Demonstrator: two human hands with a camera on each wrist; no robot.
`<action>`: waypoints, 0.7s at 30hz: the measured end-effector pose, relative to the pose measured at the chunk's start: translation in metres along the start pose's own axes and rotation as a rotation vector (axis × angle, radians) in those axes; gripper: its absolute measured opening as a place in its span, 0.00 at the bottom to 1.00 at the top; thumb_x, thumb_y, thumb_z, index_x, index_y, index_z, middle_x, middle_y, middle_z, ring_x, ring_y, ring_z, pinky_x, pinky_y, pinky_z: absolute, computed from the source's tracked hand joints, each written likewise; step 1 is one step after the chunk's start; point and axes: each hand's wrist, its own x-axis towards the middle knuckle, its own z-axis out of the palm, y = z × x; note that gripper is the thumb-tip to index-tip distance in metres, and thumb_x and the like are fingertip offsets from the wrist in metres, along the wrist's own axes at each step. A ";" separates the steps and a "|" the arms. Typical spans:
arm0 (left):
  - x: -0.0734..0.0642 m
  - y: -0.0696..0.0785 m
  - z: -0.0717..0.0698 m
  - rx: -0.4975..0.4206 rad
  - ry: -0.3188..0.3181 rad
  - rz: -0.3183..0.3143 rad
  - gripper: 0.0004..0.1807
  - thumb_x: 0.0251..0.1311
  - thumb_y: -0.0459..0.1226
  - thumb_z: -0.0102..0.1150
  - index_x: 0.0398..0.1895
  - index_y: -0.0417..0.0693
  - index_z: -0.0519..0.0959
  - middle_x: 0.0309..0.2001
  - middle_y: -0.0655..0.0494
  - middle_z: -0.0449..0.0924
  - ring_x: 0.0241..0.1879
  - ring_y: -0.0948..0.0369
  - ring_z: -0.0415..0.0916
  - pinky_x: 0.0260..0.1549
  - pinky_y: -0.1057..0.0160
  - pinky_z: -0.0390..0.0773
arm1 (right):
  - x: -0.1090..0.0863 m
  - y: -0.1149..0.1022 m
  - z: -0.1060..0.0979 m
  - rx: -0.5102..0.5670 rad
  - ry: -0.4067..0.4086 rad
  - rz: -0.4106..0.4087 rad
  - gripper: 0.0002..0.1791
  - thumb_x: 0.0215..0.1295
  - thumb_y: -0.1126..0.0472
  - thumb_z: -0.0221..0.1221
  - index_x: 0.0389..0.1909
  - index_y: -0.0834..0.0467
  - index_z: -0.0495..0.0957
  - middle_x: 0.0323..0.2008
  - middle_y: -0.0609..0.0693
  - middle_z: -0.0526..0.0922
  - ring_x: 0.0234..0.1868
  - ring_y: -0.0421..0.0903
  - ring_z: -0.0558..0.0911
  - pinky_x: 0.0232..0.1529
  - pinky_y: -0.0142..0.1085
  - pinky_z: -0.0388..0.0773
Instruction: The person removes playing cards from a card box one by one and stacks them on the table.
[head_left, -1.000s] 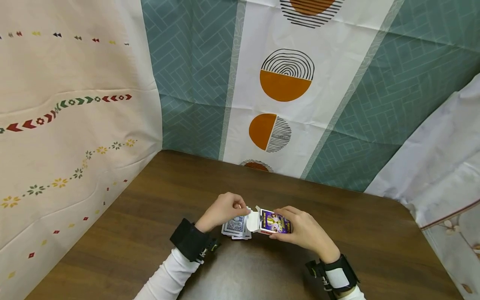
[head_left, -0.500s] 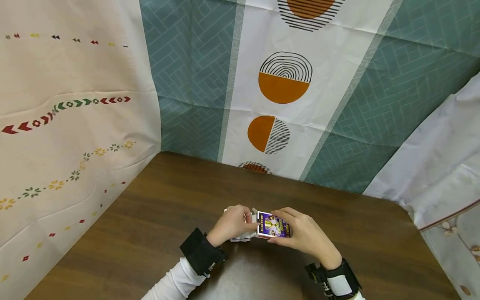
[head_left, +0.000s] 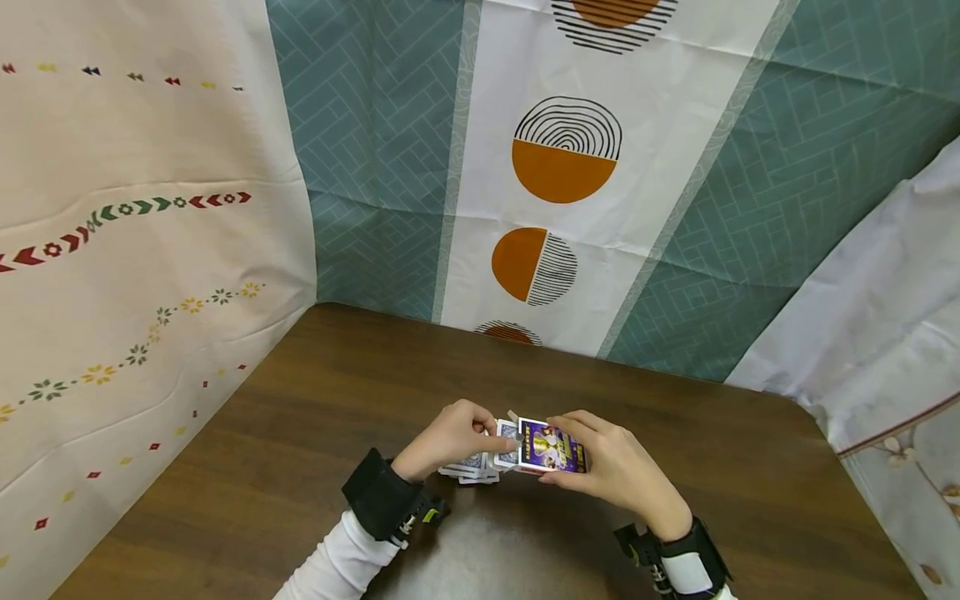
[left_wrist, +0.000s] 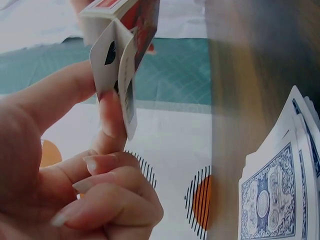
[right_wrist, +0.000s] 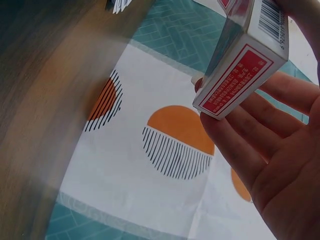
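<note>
My right hand holds a purple card box by its sides above the table. In the right wrist view the box shows its red label and a barcode end. Blue-backed playing cards stick partway out of the box's open left end. My left hand pinches them between thumb and index finger, and its other fingers are curled in the left wrist view. A black pip shows on a card face there. Under and beside the left hand lies a loose pile of blue-backed cards, partly hidden in the head view.
The brown wooden table runs beneath both hands. Patterned cloths hang around it: a cream one at left, a teal and white one behind, and a white one at right.
The left hand has moved from over the pile to the box's mouth, then slightly back left. Cards now protrude from the box between them. The right hand has stayed nearly still.
</note>
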 end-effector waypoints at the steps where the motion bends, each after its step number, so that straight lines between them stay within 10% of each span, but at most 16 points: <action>1: 0.000 -0.001 -0.002 -0.007 -0.010 -0.002 0.15 0.55 0.44 0.69 0.20 0.43 0.79 0.16 0.60 0.59 0.17 0.63 0.58 0.19 0.67 0.56 | 0.000 0.000 0.000 0.000 -0.001 0.001 0.37 0.43 0.39 0.73 0.52 0.55 0.79 0.46 0.46 0.81 0.34 0.34 0.77 0.33 0.26 0.76; 13: -0.002 -0.008 -0.030 -0.066 -0.178 0.030 0.15 0.66 0.38 0.57 0.27 0.35 0.78 0.19 0.59 0.59 0.20 0.63 0.53 0.21 0.66 0.54 | 0.001 0.005 0.000 -0.012 0.006 0.008 0.36 0.42 0.39 0.73 0.52 0.55 0.79 0.47 0.46 0.81 0.35 0.35 0.76 0.32 0.26 0.75; 21: -0.007 -0.009 -0.040 -0.095 -0.218 0.024 0.11 0.69 0.34 0.50 0.38 0.34 0.79 0.26 0.53 0.76 0.26 0.58 0.73 0.26 0.66 0.68 | 0.000 0.005 0.002 0.005 0.005 0.024 0.37 0.41 0.40 0.74 0.52 0.55 0.79 0.47 0.46 0.81 0.35 0.35 0.76 0.32 0.26 0.75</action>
